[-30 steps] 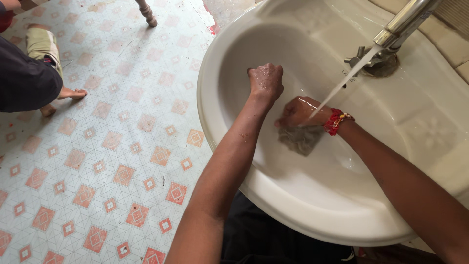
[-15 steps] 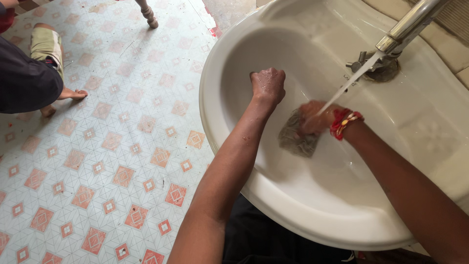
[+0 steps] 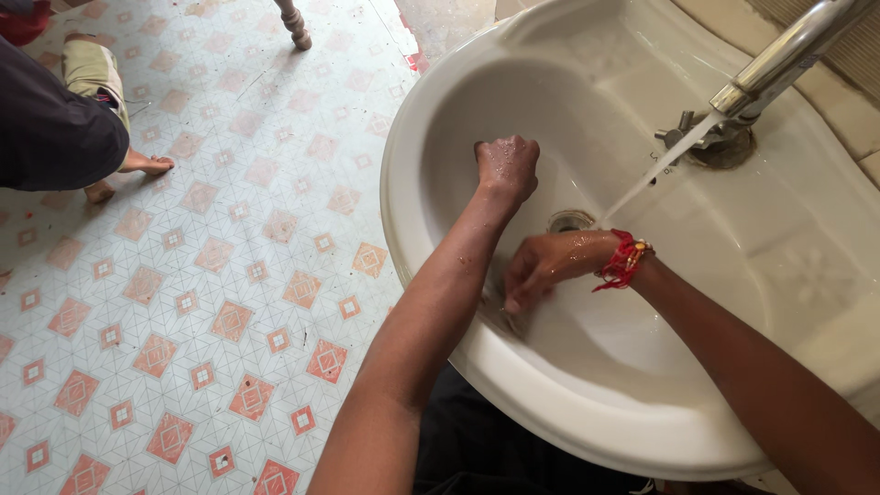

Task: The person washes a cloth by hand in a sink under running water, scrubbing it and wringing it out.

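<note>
Left hand [image 3: 506, 167] clenched in a wet fist over the white basin [image 3: 587, 394], right hand [image 3: 543, 266] pressing a grey scrubber [image 3: 502, 302], mostly hidden, against the near wall; tap [image 3: 779, 64] running, patterned floor [image 3: 202, 275] beside

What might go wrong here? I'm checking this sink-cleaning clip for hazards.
1. Water from the tap lands beside the open drain; the right hand scrubs near the front wall of the basin, so splashes could reach the tiled floor, where a bare foot stands.
2. The scrub pad is mostly hidden under the fingers; it might slip.
3. The left hand is a wet fist pressed on the slick bowl and could slide.
</note>
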